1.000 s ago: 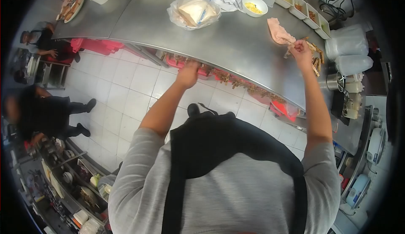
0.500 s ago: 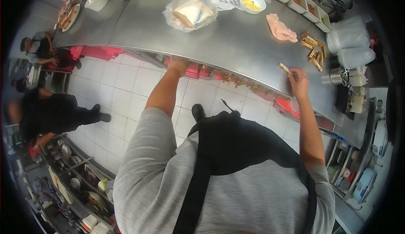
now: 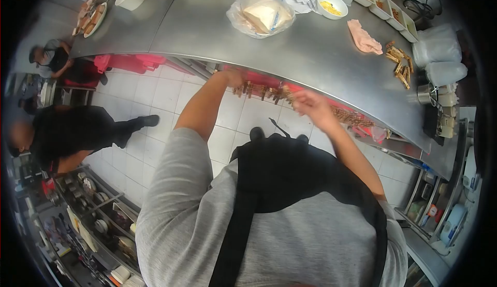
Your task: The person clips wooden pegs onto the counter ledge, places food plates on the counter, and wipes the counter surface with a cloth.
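Wooden clothespins [image 3: 264, 92] hang in a row just below the front edge of the steel table [image 3: 207, 38]. My left hand [image 3: 233, 77] is at the left end of that row, under the table edge; its fingers are mostly hidden. My right hand [image 3: 315, 105], slightly blurred, is in front of the edge near the middle of the row. Between its fingertips is a light wooden clothespin [image 3: 288, 94], close to the hanging ones. A loose pile of clothespins [image 3: 400, 65] lies on the right side of the table.
A pink cloth [image 3: 364, 37], a bagged bread-like block [image 3: 265, 17] and a white bowl [image 3: 332, 6] with yellow food are on the table. Sauce containers [image 3: 446, 110] line its right end. Red bins [image 3: 135, 63] are underneath. A person in black [image 3: 72, 131] walks at left; another person [image 3: 54, 59] is farther back.
My right hand has moved left from the tabletop to the hanging row, carrying a clothespin. My left hand stays at the edge. The view has shifted, and the person at left has moved their legs.
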A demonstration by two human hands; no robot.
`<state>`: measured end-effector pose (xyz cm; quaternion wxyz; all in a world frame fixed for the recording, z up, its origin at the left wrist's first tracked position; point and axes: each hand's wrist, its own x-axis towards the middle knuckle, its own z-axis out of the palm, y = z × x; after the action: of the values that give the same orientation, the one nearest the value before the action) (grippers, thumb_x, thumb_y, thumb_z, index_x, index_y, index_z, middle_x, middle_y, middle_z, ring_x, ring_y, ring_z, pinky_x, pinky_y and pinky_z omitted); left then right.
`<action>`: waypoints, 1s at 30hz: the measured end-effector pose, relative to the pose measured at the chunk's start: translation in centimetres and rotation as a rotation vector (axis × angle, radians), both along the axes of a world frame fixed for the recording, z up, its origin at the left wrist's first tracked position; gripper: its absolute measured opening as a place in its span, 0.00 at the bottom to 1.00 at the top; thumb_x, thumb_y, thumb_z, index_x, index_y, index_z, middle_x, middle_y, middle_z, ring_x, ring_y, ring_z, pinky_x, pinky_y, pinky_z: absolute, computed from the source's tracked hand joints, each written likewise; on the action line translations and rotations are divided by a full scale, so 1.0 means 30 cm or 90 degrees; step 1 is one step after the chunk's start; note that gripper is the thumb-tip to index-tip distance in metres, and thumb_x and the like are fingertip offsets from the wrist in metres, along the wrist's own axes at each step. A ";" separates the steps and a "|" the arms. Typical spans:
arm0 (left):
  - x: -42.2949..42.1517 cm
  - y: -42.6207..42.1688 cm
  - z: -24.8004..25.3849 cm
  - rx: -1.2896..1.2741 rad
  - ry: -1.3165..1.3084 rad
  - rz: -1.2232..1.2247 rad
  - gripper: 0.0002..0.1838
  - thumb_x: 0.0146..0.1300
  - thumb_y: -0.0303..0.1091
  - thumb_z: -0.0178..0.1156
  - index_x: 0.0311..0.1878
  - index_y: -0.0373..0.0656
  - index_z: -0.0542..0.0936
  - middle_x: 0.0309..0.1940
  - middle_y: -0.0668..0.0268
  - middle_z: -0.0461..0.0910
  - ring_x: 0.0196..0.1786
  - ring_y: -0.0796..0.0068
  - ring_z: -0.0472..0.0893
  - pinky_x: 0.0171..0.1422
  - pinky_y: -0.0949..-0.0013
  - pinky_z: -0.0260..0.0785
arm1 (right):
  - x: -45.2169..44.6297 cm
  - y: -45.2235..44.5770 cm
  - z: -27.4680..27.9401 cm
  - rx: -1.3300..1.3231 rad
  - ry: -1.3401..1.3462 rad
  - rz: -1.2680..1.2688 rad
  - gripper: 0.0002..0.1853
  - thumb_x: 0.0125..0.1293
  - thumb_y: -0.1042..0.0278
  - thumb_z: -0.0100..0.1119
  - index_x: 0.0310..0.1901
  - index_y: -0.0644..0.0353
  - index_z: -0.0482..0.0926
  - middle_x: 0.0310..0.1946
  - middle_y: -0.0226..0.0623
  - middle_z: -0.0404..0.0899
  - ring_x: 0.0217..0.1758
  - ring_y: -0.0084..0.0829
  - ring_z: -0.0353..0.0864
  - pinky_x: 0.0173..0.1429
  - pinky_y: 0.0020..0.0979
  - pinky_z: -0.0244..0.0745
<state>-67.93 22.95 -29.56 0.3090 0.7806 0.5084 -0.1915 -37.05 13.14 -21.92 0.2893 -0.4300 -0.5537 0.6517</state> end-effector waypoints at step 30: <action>-0.085 -0.041 0.015 0.066 -0.114 0.015 0.13 0.48 0.30 0.59 0.41 0.46 0.77 0.36 0.58 0.80 0.42 0.59 0.79 0.46 0.62 0.71 | -0.473 -0.062 -0.269 -0.410 -0.022 0.089 0.12 0.59 0.68 0.60 0.41 0.64 0.72 0.27 0.38 0.75 0.25 0.30 0.76 0.30 0.31 0.76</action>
<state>-70.48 21.72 -29.11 0.3148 0.8034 0.4972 -0.0909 -51.23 11.28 -29.98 0.0836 -0.4716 -0.3521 0.8041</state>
